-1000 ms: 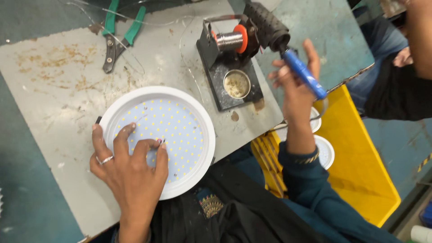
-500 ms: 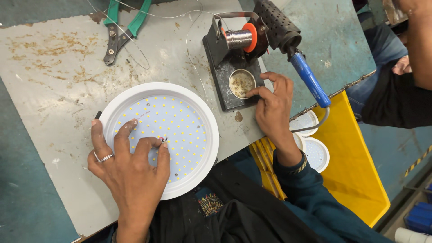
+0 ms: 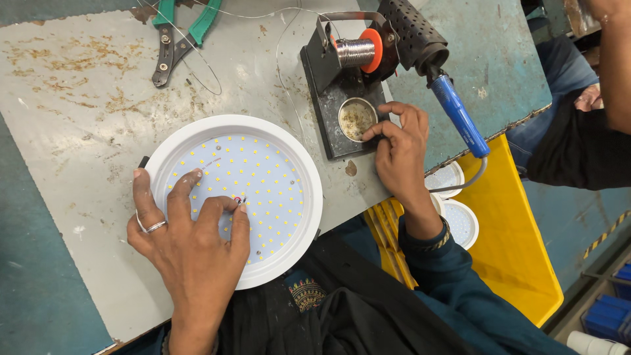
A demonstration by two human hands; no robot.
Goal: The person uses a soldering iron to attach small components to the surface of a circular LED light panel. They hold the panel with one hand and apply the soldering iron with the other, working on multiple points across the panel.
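Note:
A round white LED panel (image 3: 279, 164) dotted with small yellow diodes lies on the worn grey table (image 3: 79, 131). My left hand (image 3: 187, 246) rests on it, ring on one finger, thumb and forefinger pinching short wire ends (image 3: 238, 199) near the panel's middle. My right hand (image 3: 401, 154) holds nothing; its fingertips touch the rim of a small round tin (image 3: 355, 118) on the black soldering stand (image 3: 327, 85). The blue-handled soldering iron (image 3: 460, 117) sits in the stand's black holder (image 3: 411, 33), beside a spool of solder wire (image 3: 358, 51).
Green-handled pliers (image 3: 174, 33) and loose thin wire lie at the table's far side. A yellow bin (image 3: 506, 243) with small round lamps (image 3: 460, 220) stands right of the table. Another person's arm and dark sleeve (image 3: 565, 144) are at the far right.
My right hand has put the soldering iron into its holder and moved down to the small tin. My left hand has stayed on the panel.

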